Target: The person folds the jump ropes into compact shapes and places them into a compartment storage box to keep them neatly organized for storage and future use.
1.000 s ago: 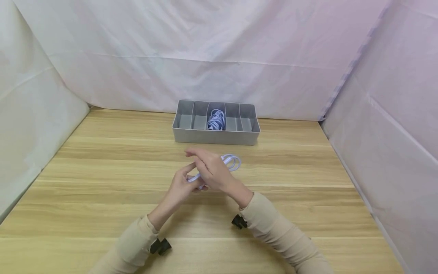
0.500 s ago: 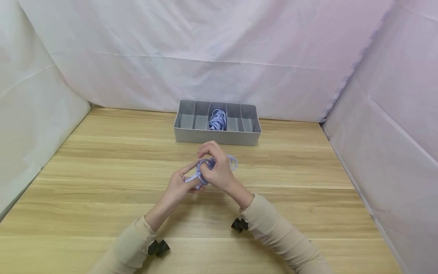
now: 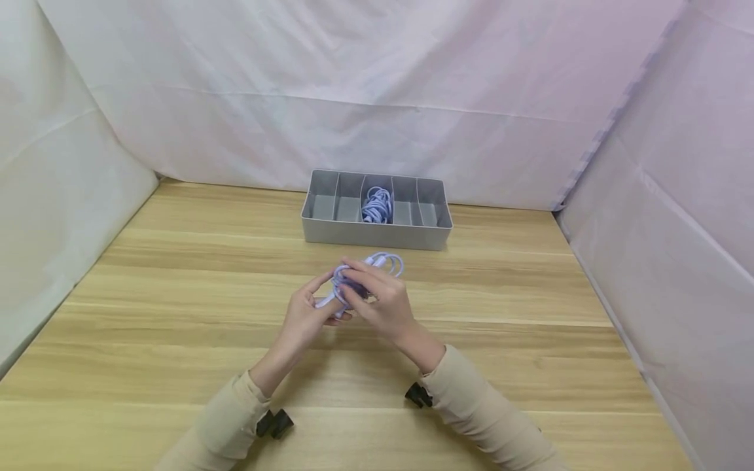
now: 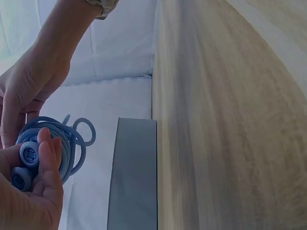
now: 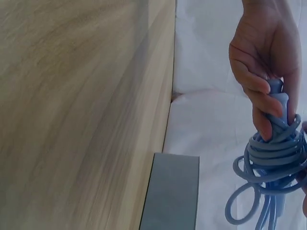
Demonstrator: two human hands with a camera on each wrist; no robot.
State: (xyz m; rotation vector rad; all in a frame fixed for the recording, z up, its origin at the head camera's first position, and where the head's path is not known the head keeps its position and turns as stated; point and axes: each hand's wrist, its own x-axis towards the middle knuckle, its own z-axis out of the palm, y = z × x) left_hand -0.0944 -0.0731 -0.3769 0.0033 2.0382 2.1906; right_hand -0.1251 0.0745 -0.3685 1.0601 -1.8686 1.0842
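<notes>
A lavender-blue jump rope (image 3: 338, 282) is held over the table between both hands, its cord wound in several turns around its two handles. In the left wrist view the round handle ends (image 4: 29, 154) poke out between the thumb and fingers. My left hand (image 3: 302, 318) grips the handles from the left. From the other side my right hand (image 3: 385, 302) pinches the wound cord with thumb and fingers. Loose cord loops stick out beyond the right hand, visible in the right wrist view below the coil (image 5: 276, 155). Part of the coil is hidden behind the fingers.
Behind the hands stands a grey box (image 3: 377, 234) with several compartments. Its middle one contains another coiled lavender-blue cord (image 3: 377, 206). White cloth (image 3: 365, 124) surrounds the wooden table (image 3: 177, 294) at the back and sides.
The right hand has turned from lying over the rope to pinching the coil at its side. More turns of cord now show around the handles.
</notes>
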